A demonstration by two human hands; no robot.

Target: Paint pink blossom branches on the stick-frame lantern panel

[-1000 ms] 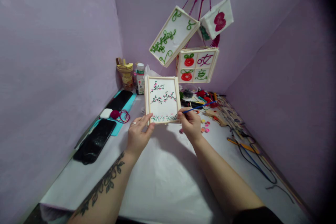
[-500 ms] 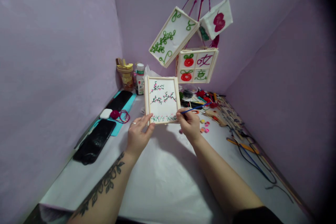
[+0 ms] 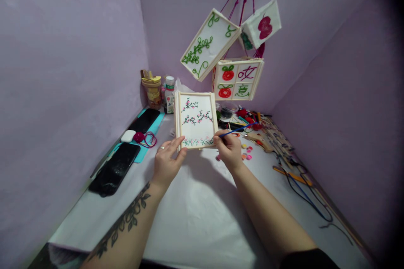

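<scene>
A box-shaped paper lantern (image 3: pixel 198 132) with a pale wooden frame is held up, its white panel facing me. Dark branches with pink blossoms decorate the panel, and a band of green and pink plants runs along its bottom. My left hand (image 3: pixel 167 159) grips the lantern's lower left corner, fingers on the front edge and thumb below. In my right hand (image 3: pixel 229 149), closed in a pinch, is a thin blue paintbrush (image 3: pixel 240 128). That hand is at the panel's lower right corner; the brush tip is hidden by the fingers.
Decorated lanterns (image 3: pixel 210 46) hang from purple cords at the back. Phones (image 3: pixel 115 169), a white case (image 3: pixel 128 136) and a magenta yarn ball (image 3: pixel 138 137) lie left. Behind stand a cup (image 3: pixel 153 94) and a bottle (image 3: pixel 169 96). Paint dabs (image 3: pixel 248 156), sticks and cords (image 3: pixel 311 197) lie right.
The whole view has shifted very slightly. Both hands keep their places on the lantern and the brush, with no clear movement between them.
</scene>
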